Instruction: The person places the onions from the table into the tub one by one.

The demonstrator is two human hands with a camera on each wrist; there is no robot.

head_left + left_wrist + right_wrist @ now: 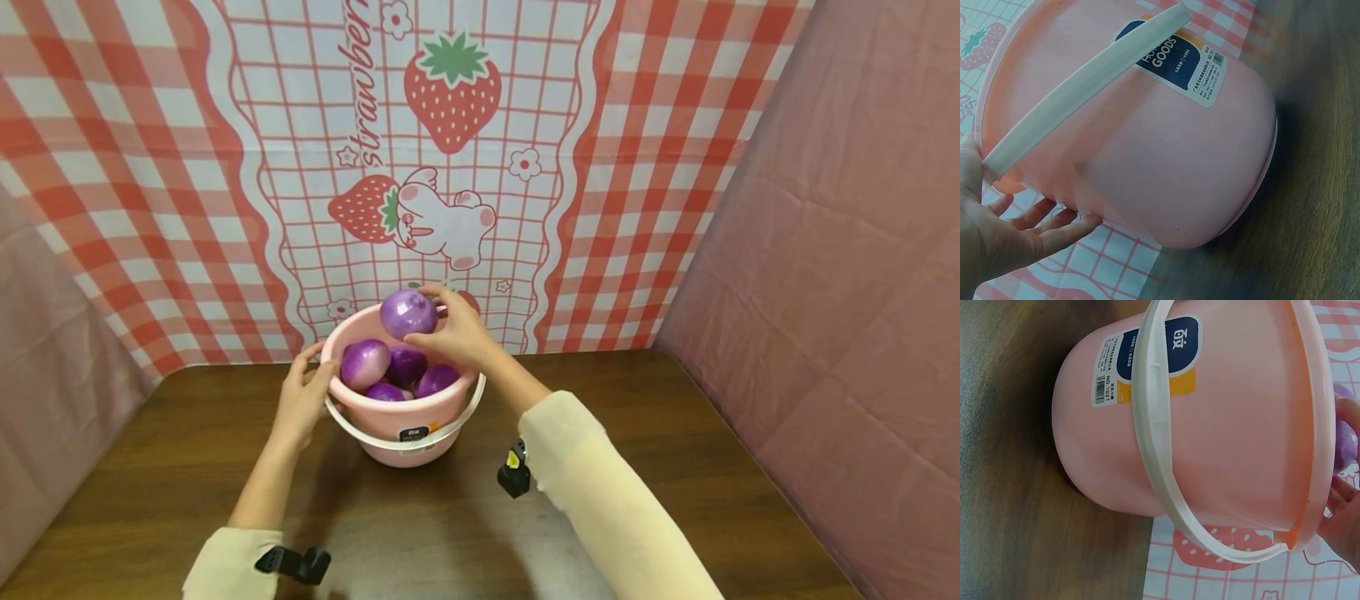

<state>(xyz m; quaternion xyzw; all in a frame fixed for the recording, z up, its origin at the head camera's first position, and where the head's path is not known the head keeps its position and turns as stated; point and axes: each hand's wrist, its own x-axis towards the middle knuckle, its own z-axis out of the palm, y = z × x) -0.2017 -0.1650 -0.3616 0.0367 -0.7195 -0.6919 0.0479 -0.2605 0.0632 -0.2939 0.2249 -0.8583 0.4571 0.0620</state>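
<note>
A pink bucket (408, 421) with a white handle (1085, 81) stands on the table. Several purple onions lie inside, among them a paler one (365, 364) at the left. My right hand (463, 332) grips another purple onion (408, 313) by its side, above the far part of the bucket's opening. In the right wrist view the rim hides much of that onion (1344, 440). At the bucket's left side, my left hand (302, 402) holds the rim; its fingers (1060, 219) lie along the outer wall, close by the handle's end.
The brown wooden table (637, 475) extends to both sides of the bucket. Behind it hangs a red-and-white checked cloth (660, 167) with strawberry prints. Plain pink cloth (847, 275) closes off the right side.
</note>
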